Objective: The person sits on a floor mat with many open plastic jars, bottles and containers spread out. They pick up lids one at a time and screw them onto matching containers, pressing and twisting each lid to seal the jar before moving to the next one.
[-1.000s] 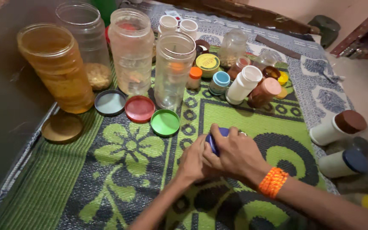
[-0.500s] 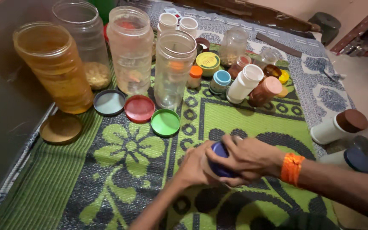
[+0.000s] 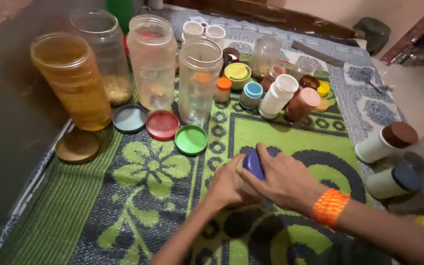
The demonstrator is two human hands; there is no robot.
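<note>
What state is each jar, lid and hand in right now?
Blue-capped bottle: gripped by both hands.
Left hand: holds the bottle's body.
Right hand: wrapped over the blue cap.
Four big jars: upright, lids off.
Green lid: lying loose on the mat.
Brown-capped white bottle: lying on its side, capped.

Light: dim, warm indoor light
Shadows: soft, short beside the jars (image 3: pixel 153 59)
Blur: slight motion blur overall, hands soft
Edges: wide-angle bending, dark left side
</note>
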